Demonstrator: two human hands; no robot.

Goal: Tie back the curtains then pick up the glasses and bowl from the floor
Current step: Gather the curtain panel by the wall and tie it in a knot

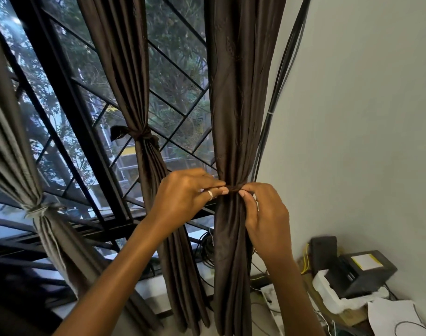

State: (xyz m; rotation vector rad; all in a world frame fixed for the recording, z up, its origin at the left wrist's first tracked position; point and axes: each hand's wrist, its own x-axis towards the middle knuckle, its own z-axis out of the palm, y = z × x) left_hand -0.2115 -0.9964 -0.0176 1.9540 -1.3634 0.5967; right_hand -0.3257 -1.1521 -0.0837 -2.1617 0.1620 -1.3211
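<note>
brown curtain [233, 117] by the wall, both hands pinching its tie [232, 188]: left hand [182, 202], right hand [265, 214].

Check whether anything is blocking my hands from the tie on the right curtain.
Nothing visible is in the way. The left hand and right hand both pinch the tie where it wraps the right curtain.

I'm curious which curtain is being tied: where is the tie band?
In the head view, the tie band circles the dark brown curtain right of centre, pinched by the left hand and right hand, beside the black cables and wall.
</note>
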